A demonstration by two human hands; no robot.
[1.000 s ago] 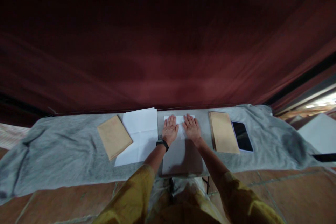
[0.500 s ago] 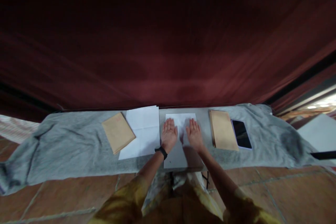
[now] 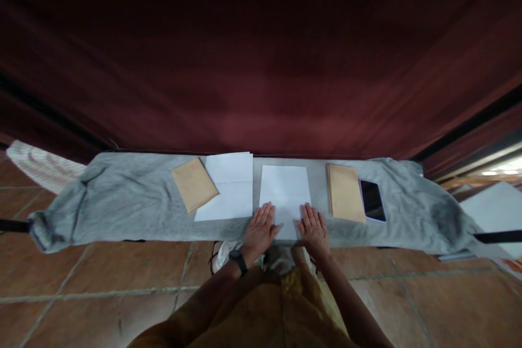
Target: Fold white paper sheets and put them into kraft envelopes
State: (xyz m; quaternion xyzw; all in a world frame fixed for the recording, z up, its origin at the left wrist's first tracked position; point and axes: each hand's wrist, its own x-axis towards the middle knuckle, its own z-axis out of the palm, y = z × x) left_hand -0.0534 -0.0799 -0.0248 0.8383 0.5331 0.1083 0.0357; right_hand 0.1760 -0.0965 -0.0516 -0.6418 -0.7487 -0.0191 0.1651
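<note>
A white sheet of paper (image 3: 284,185) lies flat on the grey cloth in front of me. My left hand (image 3: 260,228) rests palm down on its near left corner, fingers stretched out, with a dark band on the wrist. On the near right corner lies my right hand (image 3: 314,228), also flat with its fingers extended. Neither hand grips anything. To the left is a pile of white paper (image 3: 236,190) with a crease across it, partly under a stack of brown envelopes (image 3: 194,185). Right of the sheet sits another stack of brown envelopes (image 3: 346,193).
A phone (image 3: 372,200) with a purple edge lies beside the right envelopes. The grey cloth (image 3: 130,201) covers a long narrow surface and bunches at both ends. Behind it hangs a dark red curtain (image 3: 261,92). Tiled floor (image 3: 122,293) shows in front.
Both hands have come down the sheet towards me, from its far part to the near corners. Earlier the palms were partly turned up; now they face down. The view has shifted slightly.
</note>
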